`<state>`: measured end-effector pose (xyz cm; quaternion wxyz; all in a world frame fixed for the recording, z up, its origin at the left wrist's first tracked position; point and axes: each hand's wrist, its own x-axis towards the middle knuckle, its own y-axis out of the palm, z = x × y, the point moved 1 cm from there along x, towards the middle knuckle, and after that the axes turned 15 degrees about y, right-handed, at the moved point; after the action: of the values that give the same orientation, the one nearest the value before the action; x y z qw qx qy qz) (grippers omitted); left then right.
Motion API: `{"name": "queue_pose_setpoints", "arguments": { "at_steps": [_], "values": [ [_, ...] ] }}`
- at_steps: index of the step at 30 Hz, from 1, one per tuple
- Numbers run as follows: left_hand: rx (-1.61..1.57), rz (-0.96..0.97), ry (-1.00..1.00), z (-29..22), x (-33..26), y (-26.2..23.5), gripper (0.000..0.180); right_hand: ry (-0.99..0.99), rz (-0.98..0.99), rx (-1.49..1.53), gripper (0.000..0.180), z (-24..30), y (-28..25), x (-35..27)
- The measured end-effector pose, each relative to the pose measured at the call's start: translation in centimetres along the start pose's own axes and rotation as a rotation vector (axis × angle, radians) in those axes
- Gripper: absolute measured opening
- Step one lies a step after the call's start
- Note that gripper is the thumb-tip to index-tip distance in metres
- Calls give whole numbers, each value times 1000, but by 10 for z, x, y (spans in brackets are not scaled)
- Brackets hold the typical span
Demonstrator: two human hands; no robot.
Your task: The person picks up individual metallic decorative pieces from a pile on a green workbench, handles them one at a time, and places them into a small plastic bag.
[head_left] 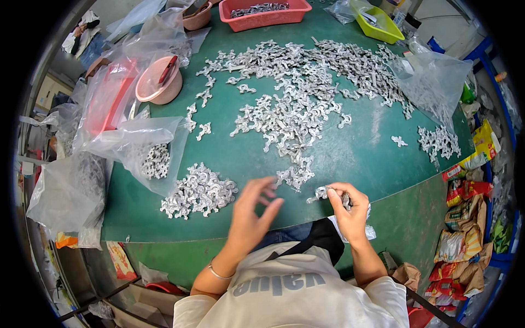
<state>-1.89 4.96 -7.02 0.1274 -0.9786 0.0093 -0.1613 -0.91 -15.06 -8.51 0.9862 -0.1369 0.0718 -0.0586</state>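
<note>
My right hand [348, 214] is closed around a small silver metal part [324, 193] at the near edge of the green table [361, 158]. My left hand [252, 214] hovers beside it, blurred, fingers spread and holding nothing, just right of a small heap of silver metal parts [199, 190]. A large scatter of the same metal parts [298, 93] covers the middle and far side of the table.
Clear plastic bags [139, 139] with parts lie at the left, another bag [435, 82] at the right. A pink bowl [159, 82], a red tray [263, 13] and a yellow-green tray [377, 23] stand at the far side. Snack packets [465, 213] pile at the right.
</note>
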Motion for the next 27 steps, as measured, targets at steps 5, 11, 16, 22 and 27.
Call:
{"name": "queue_pose_setpoints", "arguments": {
  "at_steps": [5,11,16,22,27],
  "values": [
    [-848,228,-459,-5,5,23,26,244,142,342,8,18,-2,-16],
    [-723,59,-232,-25,2,23,19,-153,172,135,12,25,-12,-15],
    [-601,92,-71,-39,5,17,24,-188,177,201,13,28,-14,-18],
    [-697,83,-66,-40,2,17,24,-142,178,217,12,35,-16,-21],
    [-762,94,-152,-42,0,16,24,-68,169,262,12,37,-15,-24]
  ]
}}
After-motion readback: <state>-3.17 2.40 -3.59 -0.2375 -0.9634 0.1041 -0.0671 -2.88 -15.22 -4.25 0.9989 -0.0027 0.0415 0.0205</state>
